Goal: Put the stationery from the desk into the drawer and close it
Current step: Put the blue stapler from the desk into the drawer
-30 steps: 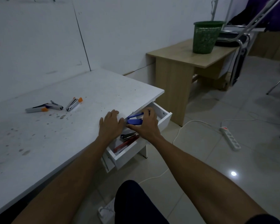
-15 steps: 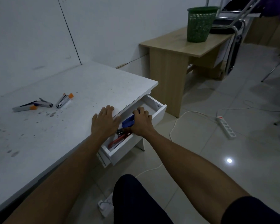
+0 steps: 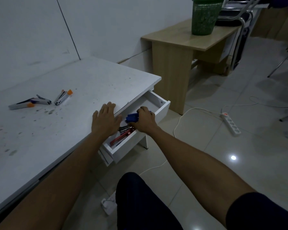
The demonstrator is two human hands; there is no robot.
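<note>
Right hand [image 3: 144, 121] sunk lower into drawer [image 3: 163, 108] — white desk [image 3: 73, 130], tiled floor [image 3: 223, 163].

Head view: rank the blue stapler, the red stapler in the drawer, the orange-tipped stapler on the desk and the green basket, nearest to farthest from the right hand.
1. Blue stapler: in the right hand, over the open drawer.
2. Red stapler: inside the drawer, just below the hand.
3. Orange-tipped stapler: on the desk, far left.
4. Green basket: on the wooden table, at the back.

dim room, plain white wall [image 3: 106, 22]. glossy pale tiled floor [image 3: 223, 163] reflects a ceiling light. wooden side table [image 3: 181, 40] bears a green mesh wastebasket [image 3: 204, 15]; power strip [image 3: 230, 124] lies nearby.
</note>
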